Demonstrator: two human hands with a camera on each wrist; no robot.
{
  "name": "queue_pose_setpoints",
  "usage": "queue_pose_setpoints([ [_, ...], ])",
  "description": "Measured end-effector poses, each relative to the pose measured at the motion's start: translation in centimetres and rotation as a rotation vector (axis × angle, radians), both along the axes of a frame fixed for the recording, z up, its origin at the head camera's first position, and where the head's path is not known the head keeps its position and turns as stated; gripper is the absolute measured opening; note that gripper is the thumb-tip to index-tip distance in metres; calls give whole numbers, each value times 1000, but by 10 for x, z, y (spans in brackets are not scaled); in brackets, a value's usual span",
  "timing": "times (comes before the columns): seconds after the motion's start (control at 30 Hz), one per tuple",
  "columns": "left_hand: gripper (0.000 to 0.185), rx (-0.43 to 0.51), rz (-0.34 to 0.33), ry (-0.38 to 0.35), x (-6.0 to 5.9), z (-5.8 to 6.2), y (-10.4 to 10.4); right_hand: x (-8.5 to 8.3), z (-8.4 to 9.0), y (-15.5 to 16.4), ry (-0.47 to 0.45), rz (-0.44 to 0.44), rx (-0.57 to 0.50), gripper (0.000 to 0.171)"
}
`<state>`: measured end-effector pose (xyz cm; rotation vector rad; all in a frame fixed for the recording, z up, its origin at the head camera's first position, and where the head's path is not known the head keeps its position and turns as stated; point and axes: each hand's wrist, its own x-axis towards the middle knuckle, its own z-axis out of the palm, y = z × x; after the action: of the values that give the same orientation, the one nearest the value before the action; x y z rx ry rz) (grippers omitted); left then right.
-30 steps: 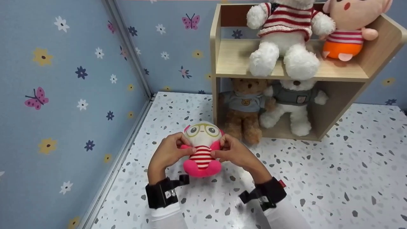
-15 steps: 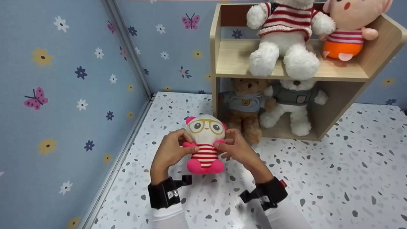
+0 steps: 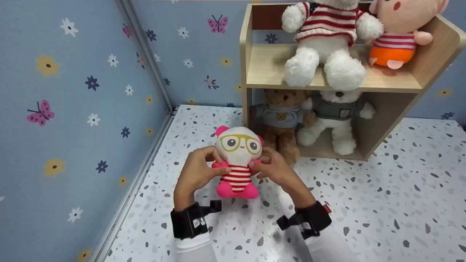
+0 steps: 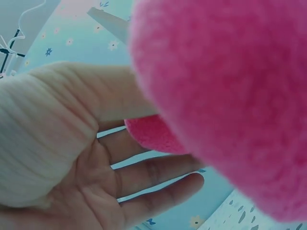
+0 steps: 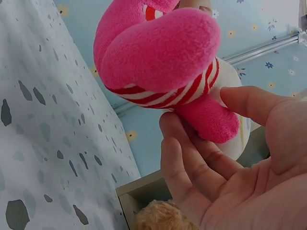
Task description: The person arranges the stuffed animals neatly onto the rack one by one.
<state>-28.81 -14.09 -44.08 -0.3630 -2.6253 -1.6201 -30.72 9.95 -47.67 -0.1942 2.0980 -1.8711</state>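
A plush panda [image 3: 238, 176] with pink ears, limbs and yellow glasses faces up between both hands in the head view. My left hand [image 3: 200, 167] grips its arm on the left, thumb in front and fingers behind. On the other side my right hand [image 3: 273, 166] holds the opposite arm with thumb and fingers. In the left wrist view a pink foot [image 4: 220, 96] fills the right part and covers the left hand's fingertips. The right wrist view shows the panda's pink arm [image 5: 211, 120] between thumb and fingers, with its feet clear of the speckled surface.
Behind and right stands a wooden shelf [image 3: 386, 89]. On top sit a white plush [image 3: 327, 43] in a striped sweater and an orange-bottomed doll [image 3: 393, 51]. Below are a brown bear [image 3: 280, 123] and a white bear [image 3: 336, 120]. A flowered wall [image 3: 72, 138] borders the left.
The panda has risen and shifted slightly right, its head tilting back to face up more toward the camera. Both hands have moved along with it, still holding its arms.
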Motion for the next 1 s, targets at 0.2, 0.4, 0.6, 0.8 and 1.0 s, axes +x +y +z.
queue_pose_setpoints([
  [0.2,26,45,-5,7,2,6,6,0,3,6,25,8,-13,61],
  [0.4,25,96,-15,23,14,30,12,-1,6,10,44,-12,-46,57],
  [0.6,28,159,-16,39,17,36,13,-1,10,13,51,-33,-90,56],
  [0.8,33,205,-32,59,17,34,13,1,14,16,59,-42,-106,58],
  [1.0,36,223,-40,79,16,33,14,2,16,18,73,-38,-109,61],
])
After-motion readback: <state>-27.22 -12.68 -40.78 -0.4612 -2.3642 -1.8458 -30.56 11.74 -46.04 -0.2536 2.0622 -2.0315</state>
